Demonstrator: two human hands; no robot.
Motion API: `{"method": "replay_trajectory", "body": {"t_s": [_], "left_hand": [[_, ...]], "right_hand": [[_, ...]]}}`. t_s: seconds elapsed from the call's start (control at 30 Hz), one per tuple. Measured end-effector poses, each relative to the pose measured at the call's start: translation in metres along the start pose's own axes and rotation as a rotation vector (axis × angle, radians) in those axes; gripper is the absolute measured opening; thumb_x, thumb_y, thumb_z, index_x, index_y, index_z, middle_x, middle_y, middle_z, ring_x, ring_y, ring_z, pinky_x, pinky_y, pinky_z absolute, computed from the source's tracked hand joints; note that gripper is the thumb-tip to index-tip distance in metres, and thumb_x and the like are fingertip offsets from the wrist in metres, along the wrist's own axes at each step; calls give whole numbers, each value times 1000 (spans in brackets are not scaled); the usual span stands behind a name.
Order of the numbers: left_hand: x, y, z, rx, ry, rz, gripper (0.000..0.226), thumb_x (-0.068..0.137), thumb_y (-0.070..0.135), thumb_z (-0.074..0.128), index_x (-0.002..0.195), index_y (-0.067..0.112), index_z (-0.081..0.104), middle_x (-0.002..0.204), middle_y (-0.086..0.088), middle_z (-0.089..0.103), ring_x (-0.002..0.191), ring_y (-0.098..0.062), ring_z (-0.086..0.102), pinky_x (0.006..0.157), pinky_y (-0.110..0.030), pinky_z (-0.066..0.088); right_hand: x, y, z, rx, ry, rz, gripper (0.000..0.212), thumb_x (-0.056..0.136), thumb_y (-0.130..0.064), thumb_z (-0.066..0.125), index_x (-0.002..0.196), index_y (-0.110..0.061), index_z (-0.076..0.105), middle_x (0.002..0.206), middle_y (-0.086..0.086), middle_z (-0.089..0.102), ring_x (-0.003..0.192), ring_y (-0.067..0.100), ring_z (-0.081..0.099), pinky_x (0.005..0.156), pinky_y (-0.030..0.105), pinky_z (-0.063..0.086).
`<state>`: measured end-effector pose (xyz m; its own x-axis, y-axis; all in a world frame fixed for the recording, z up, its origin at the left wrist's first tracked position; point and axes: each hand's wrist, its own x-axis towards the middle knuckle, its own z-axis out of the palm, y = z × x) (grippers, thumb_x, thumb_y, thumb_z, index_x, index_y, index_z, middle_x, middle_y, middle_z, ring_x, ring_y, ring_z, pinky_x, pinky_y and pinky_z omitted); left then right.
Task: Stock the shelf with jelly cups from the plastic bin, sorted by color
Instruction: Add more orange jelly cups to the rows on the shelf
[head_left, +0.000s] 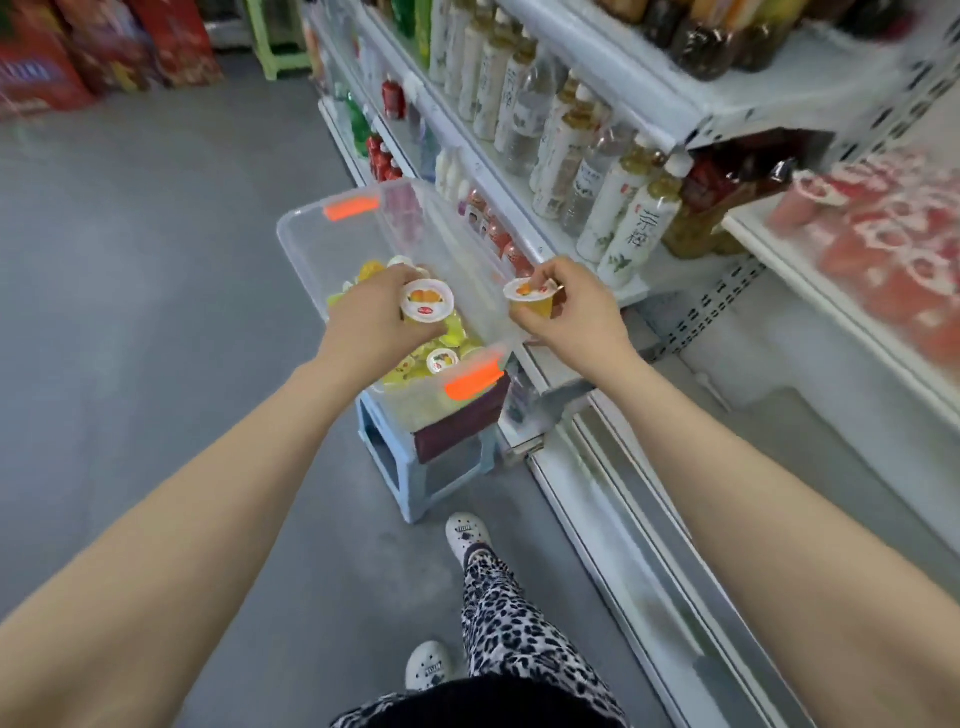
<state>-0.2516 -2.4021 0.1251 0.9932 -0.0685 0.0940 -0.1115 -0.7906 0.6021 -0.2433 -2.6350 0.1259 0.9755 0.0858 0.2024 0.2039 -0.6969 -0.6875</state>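
The person stands over a clear plastic bin with orange latches (322, 244), which sits on a pale blue plastic stool (410, 488) just beside the white metal shelf (763, 254). The left hand (371, 312) has its grip closed round a small yellow-orange jelly cup with a white printed lid (427, 301), held above the bin. The right hand (579, 306) pinches a second orange jelly cup (531, 300) over the bin's shelf-side rim. More yellow and green jelly cups (447, 338) lie in the near end of the bin. Blurred red jelly cups (893, 244) fill the shelf on the right. The step in hand looks like the carry from bin to shelf. The next move likely calls for a spot of the cups' own colour, apart from the reds, with each cup set down lid up.
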Motion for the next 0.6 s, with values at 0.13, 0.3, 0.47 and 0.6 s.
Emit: {"method": "replay_trajectory", "body": {"t_s": [0.13, 0.3, 0.47, 0.6], "left_hand": [[-25, 46, -2, -18, -23, 137, 43, 75, 42, 77, 111, 23, 62, 103, 6, 64, 89, -11, 54, 72, -26, 36], [-50, 118, 12, -57, -98, 318, 38, 75, 44, 76, 105, 23, 64, 99, 6, 64, 91, -15, 59, 76, -35, 46], [-70, 192, 44, -57, -186, 449, 39, 72, 49, 75, 104, 30, 62, 99, 10, 67, 88, -15, 64, 77, -39, 52], [-93, 258, 73, -59, -229, 582, 44, 71, 55, 74, 106, 32, 60, 102, 10, 65, 83, -14, 64, 71, -36, 53]], "right_hand": [[-53, -2, -52, -31, 106, 55, 25, 78, -40, 70, 91, -30, 51, 94, -6, 56, 81, 14, 55, 65, 30, 40], [-118, 2, -117, -71, 260, 111, 25, 76, -36, 69, 92, -27, 52, 94, -5, 56, 81, 13, 51, 68, 31, 40], [-179, 19, -179, -109, 415, 157, 25, 76, -34, 70, 93, -25, 54, 95, -6, 58, 83, 10, 49, 69, 29, 40], [-227, 38, -232, -175, 537, 202, 25, 74, -33, 71, 91, -26, 54, 92, -6, 59, 82, 12, 51, 73, 34, 45]]}}
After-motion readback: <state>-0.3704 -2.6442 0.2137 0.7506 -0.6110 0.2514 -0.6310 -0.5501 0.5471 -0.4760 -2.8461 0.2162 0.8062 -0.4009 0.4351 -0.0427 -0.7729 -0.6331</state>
